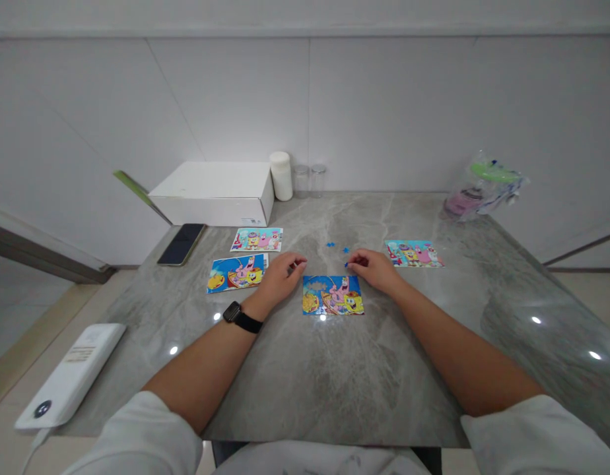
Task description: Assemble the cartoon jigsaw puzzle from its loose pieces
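A jigsaw puzzle (335,300) with cartoon figures lies flat in front of me; a grey patch shows in its upper left. Just beyond its top right corner, my right hand (373,269) pinches a small blue puzzle piece (346,265) between thumb and fingertips. My left hand (281,276), with a black watch on the wrist, rests by the puzzle's upper left corner. Its fingers are loosely bent and slightly apart, and I see nothing in them. A few loose blue puzzle pieces (330,245) lie on the table beyond the puzzle. Beside my left hand is a matching picture card (236,274), partly covered by it.
Another picture card (256,240) lies behind, and a similar picture (414,254) is at right. Along the back stand a white box (210,181), a white bottle (281,177), two clear jars (317,181) and a bagged cup (476,191). A phone (182,244) and white device (72,376) sit left.
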A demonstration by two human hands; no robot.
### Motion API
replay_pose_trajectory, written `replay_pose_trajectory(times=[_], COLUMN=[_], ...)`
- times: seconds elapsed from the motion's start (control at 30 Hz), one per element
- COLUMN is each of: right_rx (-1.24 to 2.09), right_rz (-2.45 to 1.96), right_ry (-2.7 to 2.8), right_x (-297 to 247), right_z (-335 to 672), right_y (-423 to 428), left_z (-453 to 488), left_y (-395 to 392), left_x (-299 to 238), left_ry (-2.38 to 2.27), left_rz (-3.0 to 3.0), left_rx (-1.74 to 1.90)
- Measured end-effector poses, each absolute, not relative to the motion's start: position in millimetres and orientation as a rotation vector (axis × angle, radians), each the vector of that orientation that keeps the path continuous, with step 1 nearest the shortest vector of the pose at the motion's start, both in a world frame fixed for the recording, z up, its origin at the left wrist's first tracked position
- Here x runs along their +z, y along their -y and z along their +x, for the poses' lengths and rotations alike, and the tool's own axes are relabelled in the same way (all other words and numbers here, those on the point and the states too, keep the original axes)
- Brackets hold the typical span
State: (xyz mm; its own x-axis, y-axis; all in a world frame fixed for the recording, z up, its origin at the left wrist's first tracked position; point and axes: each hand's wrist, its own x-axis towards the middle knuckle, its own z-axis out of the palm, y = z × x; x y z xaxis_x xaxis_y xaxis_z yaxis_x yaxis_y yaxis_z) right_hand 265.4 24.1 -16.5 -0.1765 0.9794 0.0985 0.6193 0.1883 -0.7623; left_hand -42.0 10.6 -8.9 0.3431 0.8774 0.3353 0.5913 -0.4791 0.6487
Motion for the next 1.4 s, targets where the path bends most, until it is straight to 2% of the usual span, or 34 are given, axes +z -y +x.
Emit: replay_pose_trajectory(times=[0.13, 0.37, 1.03, 1.4], right_rx=[1.018, 1.084, 0.993, 0.675], right_rz=[-1.375, -1.386, -1.364, -1.264], right_ry=[1.639, 1.591, 1.746, 2.174], right_x=[-22.4, -25.4, -22.9, -6.8], right_z=[258.6, 253.2, 245.1, 207.6], right_y=[-25.9, -23.4, -16.3, 11.6], left_z=[-39.5, -39.4, -33.3, -26.1], left_y=[-5.9, -2.8, 6.4, 14.9], left_x=[-8.8, -6.8, -1.7, -16.1], left_ry=[-1.281, -1.256, -1.004, -1.066], left_rz=[2.190, 2.205, 2.418, 2.516], left_rx=[0.900, 0.886, 0.656, 0.568])
